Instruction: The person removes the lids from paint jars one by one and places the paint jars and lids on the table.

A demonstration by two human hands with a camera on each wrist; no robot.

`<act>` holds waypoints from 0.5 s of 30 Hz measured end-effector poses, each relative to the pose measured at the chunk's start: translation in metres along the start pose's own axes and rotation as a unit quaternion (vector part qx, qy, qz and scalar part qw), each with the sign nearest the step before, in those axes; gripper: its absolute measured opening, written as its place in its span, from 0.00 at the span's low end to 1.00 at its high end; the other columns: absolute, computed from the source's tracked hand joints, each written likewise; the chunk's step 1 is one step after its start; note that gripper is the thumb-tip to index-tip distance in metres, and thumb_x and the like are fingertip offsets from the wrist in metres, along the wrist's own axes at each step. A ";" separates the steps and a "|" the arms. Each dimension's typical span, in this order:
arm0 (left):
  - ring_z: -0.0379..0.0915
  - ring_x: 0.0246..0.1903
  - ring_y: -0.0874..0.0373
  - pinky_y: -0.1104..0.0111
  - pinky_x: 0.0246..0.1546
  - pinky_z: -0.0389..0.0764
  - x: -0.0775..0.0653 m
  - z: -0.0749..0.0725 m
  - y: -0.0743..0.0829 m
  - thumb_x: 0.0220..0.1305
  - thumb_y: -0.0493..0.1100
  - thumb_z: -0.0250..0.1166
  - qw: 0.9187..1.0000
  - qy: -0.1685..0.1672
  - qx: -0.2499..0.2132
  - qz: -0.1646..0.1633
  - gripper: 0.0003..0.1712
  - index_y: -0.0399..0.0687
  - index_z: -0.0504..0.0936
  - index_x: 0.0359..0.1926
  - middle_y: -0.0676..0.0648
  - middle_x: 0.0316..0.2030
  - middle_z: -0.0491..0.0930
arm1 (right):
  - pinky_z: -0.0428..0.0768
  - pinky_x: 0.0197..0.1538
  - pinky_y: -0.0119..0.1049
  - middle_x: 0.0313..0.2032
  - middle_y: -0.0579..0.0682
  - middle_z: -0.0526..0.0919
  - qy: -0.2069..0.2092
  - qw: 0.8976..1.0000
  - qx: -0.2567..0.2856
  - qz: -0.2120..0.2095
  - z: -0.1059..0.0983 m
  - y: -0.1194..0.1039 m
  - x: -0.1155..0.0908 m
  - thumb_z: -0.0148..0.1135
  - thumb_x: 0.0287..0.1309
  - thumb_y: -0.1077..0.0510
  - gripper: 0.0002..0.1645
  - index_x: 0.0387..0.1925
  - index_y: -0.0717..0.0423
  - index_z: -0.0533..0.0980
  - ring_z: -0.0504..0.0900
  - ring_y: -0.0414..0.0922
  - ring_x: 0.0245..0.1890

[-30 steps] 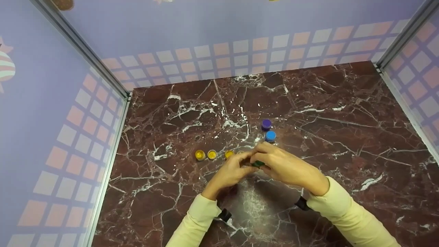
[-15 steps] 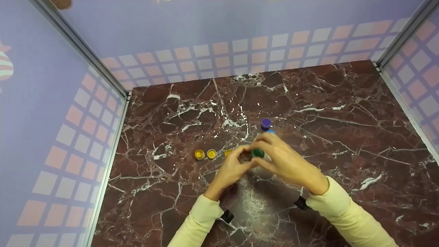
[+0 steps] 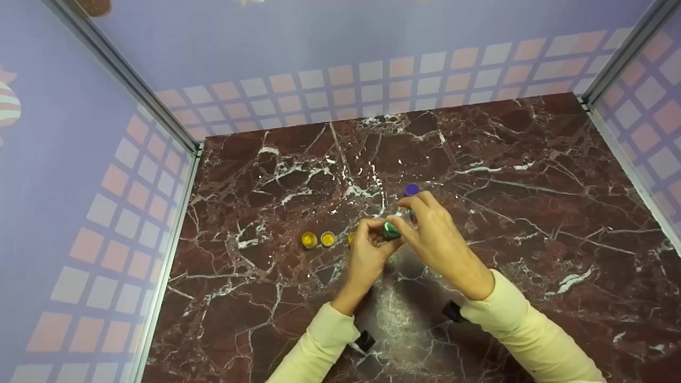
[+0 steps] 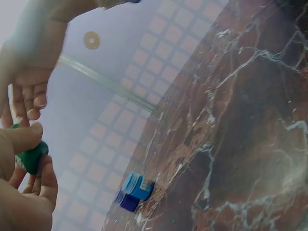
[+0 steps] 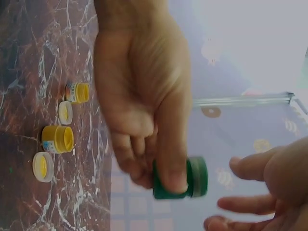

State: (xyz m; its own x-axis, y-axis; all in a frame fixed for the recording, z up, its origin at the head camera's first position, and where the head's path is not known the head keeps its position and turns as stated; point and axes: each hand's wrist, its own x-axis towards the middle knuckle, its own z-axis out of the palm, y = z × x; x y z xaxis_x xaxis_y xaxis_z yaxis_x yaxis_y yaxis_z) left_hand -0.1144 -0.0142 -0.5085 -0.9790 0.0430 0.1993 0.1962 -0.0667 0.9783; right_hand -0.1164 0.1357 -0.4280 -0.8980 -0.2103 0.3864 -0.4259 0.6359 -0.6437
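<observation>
My left hand (image 3: 367, 260) holds a small green paint jar (image 3: 391, 230) above the table, pinched between thumb and fingers. In the right wrist view this green jar (image 5: 195, 177) lies sideways in the grip, its lid end free. My right hand (image 3: 439, 239) hovers just beside it, fingers spread and apart from the jar, as the right wrist view shows. Beyond the hands stand a purple-lidded jar (image 3: 412, 190) and a blue jar (image 4: 138, 186). The right hand mostly hides the blue one in the head view.
Left of the hands, two uncapped yellow paint jars (image 5: 57, 139) stand in a row with two pale lids (image 5: 43, 167), yellow inside. The dark red marble-patterned table (image 3: 255, 202) is bounded by lilac walls (image 3: 340, 37) at the back and sides.
Earlier both hands were close together at the green jar. My right hand has drawn its fingers off it and moved up, covering the blue jar. The left hand keeps the green jar.
</observation>
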 end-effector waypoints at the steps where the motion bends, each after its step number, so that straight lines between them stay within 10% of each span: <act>1: 0.82 0.44 0.53 0.64 0.48 0.85 -0.001 0.002 -0.001 0.56 0.27 0.75 1.000 0.007 0.005 0.007 0.23 0.30 0.73 0.48 0.38 0.47 0.81 | 0.79 0.33 0.40 0.44 0.59 0.79 0.003 1.000 -0.007 0.002 0.001 -0.001 0.000 0.70 0.66 0.55 0.21 0.51 0.68 0.80 0.75 0.48 0.31; 15: 0.78 0.39 0.55 0.63 0.41 0.86 -0.007 0.016 -0.014 0.44 0.14 0.63 0.992 0.039 0.049 0.106 0.24 0.30 0.72 0.44 0.35 0.44 0.79 | 0.82 0.29 0.47 0.34 0.59 0.77 0.022 0.993 -0.109 -0.027 0.017 -0.011 -0.006 0.75 0.60 0.50 0.24 0.41 0.69 0.81 0.76 0.52 0.28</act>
State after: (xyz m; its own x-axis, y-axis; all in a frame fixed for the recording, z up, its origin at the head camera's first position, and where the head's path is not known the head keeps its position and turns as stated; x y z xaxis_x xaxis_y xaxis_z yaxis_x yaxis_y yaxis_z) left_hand -0.1100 0.0021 -0.5230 -0.9154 -0.0387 0.4007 0.3997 0.0313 0.9161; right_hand -0.1084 0.1169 -0.4343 -0.8664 -0.2199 0.4483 -0.4359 0.7709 -0.4644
